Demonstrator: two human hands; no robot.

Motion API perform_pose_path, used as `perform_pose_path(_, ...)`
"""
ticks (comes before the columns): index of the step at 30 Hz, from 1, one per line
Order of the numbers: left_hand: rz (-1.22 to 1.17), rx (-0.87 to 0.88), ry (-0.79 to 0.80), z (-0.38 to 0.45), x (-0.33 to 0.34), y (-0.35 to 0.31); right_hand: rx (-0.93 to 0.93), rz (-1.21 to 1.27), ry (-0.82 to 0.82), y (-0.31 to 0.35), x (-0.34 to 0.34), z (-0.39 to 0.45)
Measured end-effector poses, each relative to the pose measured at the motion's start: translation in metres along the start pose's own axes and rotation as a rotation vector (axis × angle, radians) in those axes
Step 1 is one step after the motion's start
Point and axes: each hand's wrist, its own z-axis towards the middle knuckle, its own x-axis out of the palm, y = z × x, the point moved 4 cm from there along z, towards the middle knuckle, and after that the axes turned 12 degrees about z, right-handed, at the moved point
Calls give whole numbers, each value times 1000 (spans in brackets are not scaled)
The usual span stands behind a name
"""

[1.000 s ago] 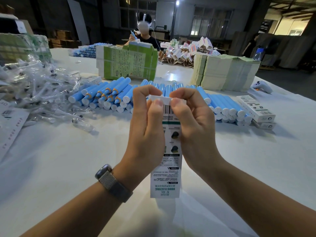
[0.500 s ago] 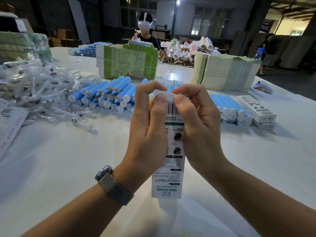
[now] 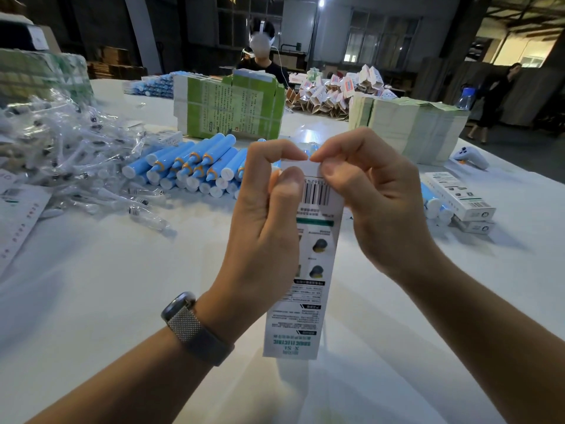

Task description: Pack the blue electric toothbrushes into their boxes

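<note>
far left there's a heap of bagged brush heads (image 3: 70,166), then the pile of blue toothbrushes (image 3: 189,169) lying on the tabletop (image 3: 91,286) just beyond the hands, a bit nearer the left one, long axes mostly running near to far. dead centre the box (image 3: 305,289) stands on end between both hands, long axis up and down, left hand (image 3: 263,228) curled round its upper side and right hand (image 3: 376,209) pinching the top flap (image 3: 298,165), fingertips nearly meeting there. looks like the top's getting tucked shut, can't tell if a brush is already inside, and two finished boxes (image 3: 461,198) lie off to the right.
</note>
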Motion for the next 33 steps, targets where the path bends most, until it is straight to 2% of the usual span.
perform_pose_path(6,56,8,-2,-3,-1,5,-16,-58,18,7,-1,1)
perform_pose_path(11,62,8,-4,-2,-2,5,44,-41,34,11,-7,3)
perform_pose_path(14,70,22,-4,-3,-2,6,33,-52,79,13,-9,4)
perform_pose_path(22,143,74,1,-5,-2,3,167,68,286,16,-16,6)
perform_pose_path(33,236,99,-77,-8,-7,6,24,-75,290,9,-3,-2)
